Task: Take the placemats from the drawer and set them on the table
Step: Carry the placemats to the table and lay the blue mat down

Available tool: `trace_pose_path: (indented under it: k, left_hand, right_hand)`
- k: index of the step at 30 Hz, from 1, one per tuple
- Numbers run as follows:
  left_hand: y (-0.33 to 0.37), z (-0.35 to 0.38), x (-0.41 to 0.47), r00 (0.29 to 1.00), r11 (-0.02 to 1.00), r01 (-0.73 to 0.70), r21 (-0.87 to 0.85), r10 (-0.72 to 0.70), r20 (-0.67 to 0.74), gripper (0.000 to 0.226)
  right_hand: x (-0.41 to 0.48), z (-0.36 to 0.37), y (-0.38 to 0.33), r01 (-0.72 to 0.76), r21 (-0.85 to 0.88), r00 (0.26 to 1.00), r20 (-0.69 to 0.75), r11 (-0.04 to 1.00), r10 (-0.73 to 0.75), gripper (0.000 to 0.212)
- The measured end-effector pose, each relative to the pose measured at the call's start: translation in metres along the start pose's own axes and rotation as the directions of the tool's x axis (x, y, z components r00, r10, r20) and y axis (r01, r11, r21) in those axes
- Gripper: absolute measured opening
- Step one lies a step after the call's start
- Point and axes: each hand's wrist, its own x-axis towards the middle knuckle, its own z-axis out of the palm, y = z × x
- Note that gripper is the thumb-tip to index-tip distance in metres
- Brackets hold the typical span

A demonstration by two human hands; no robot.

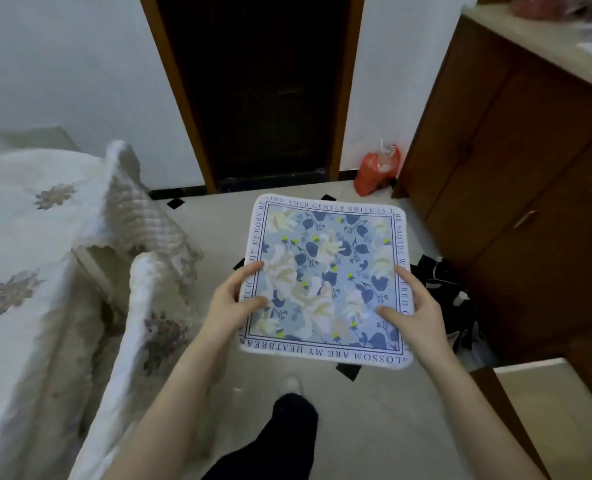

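Hands first: left hand point(234, 303) pinches the left edge of the placemat point(325, 271), right hand point(416, 306) pinches the right edge, each with two digits lying on the printed face and the rest hidden underneath. Neither hand holds anything else. Placemat is held roughly level in front of the body, above the floor point(374, 427), touching no furniture. Only one mat shows; whether more are stacked beneath it I cannot tell. Step in hand reads as the carry to the worktop. To do it well: hold both grips even so the soft mat does not sag or fold, turn toward the white quilted cover point(28, 237) on the left if that is the table, lower the far edge first, then slide the hands out sideways so it lies flat and square. Mat itself: square, rounded corners, pale fluffy border, dark lettering running round a thin dark frame, blue ground with navy leaves, cream blossoms and small yellow dots. Looks soft and limp rather than stiff. Further out: brown wooden cabinet point(530, 168) on the right, red bag point(377, 169) by the dark doorway.
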Motion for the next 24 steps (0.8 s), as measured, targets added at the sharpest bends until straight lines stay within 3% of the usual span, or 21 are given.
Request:
trace_pose_path:
  k: [13,19,24]
  left_hand:
    - [0.098,0.017,0.308,0.990,1.000,0.008,-0.012,-0.006,0.138,0.056]
    - [0.088,0.014,0.414,0.995,0.992,0.099,-0.081,-0.097,0.024,0.054]
    - [0.112,-0.017,0.507,0.973,0.987,0.088,-0.137,-0.115,-0.202,0.054]
  right_hand:
    - [0.272,0.037,-0.090,-0.010,0.074,0.996,-0.088,0.997,0.017,0.074]
    - [0.413,0.075,-0.093,-0.043,0.040,0.999,0.027,0.998,0.042,0.071]
    - [0.566,0.136,-0.120,-0.041,0.027,0.973,0.227,0.999,0.034,0.076]
